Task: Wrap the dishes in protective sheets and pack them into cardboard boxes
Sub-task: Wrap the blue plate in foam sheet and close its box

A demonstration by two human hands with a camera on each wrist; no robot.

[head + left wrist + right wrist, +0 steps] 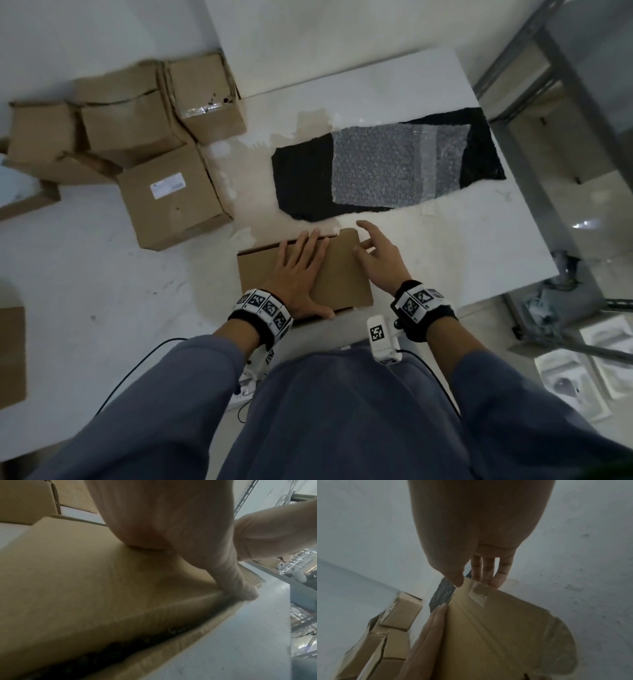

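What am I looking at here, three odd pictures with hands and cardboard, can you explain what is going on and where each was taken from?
No robot: a person wears three cameras. The big picture looks down from the head; the other two look along each wrist. The left hand presses flat on the lid of a flat cardboard box on a white table. The right hand hovers open at the lid's far corner, holding nothing. Beyond lie a bubble wrap sheet on black padding, and closed boxes to the left.

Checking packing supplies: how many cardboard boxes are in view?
7: nearest box, labelled box left of it, taped box, torn box and plain box beyond, edge box and lower edge box far left. Others may be hidden.
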